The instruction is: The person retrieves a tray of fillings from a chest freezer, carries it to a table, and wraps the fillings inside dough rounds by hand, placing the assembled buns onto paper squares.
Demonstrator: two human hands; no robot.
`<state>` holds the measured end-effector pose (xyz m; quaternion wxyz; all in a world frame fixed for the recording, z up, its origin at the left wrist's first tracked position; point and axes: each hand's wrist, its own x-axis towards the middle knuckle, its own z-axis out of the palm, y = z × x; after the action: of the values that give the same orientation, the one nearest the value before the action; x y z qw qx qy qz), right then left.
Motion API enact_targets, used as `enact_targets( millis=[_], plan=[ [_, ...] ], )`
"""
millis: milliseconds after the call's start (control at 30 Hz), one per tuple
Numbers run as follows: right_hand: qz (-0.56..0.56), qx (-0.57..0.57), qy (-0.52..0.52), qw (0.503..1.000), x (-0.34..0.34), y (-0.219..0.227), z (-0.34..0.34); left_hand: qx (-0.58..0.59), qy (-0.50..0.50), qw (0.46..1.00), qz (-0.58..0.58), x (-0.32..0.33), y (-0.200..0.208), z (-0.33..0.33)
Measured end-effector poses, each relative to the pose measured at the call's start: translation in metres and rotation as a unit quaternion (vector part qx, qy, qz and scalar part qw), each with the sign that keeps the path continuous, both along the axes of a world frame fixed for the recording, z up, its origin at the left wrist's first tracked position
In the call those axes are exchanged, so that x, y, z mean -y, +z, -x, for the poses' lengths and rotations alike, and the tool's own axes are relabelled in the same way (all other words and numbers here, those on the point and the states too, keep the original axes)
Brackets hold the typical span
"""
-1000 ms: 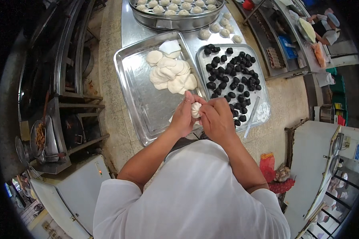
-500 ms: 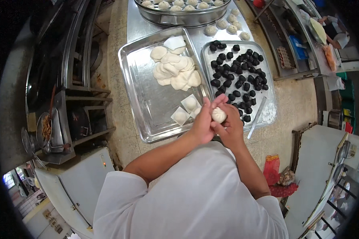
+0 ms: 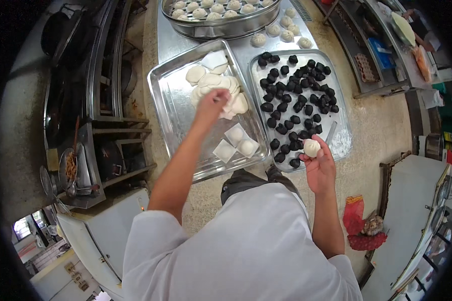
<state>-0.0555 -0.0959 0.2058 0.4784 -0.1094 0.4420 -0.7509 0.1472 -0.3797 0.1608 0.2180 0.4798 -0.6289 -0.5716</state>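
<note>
Sitting in the bent fingers of the right hand point(image 3: 320, 169), a white bun point(image 3: 312, 148) is above the near right part of the right tray point(image 3: 342, 143), among black balls point(image 3: 299, 107); the left hand point(image 3: 212, 107) is over the dough rounds point(image 3: 211, 80) in the left tray point(image 3: 173, 115), and I cannot tell whether its curled fingers pinch one; nearer lie three paper squares point(image 3: 254, 149) bearing white lumps point(image 3: 246, 146); far off, a steamer point(image 3: 221, 31) stands on the table point(image 3: 173, 42)

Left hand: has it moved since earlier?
Yes: forward and leftward. The left hand has gone from the near right corner of the left tray to the dough rounds.
</note>
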Motion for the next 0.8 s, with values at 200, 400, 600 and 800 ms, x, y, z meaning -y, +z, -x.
enact_targets(
  millis=[200, 400, 600, 800],
  plan=[
    [0.019, 0.074, 0.007, 0.997, -0.022, 0.011, 0.004, 0.205, 0.005, 0.924, 0.324, 0.154, -0.049, 0.017],
    [-0.045, 0.005, -0.118, 0.992, -0.054, 0.009, 0.022, 0.416, -0.102, 0.824, 0.37, 0.225, -0.075, 0.021],
    [-0.295, -0.236, -0.163, 0.911, -0.078, -0.015, 0.063, 0.375, -0.054, 0.875, 0.302, 0.213, -0.064, 0.033],
    [-0.375, -0.481, -0.125, 0.782, -0.046, -0.043, 0.111, 0.335, -0.016, 0.893, 0.299, 0.206, -0.052, 0.027]
  ],
)
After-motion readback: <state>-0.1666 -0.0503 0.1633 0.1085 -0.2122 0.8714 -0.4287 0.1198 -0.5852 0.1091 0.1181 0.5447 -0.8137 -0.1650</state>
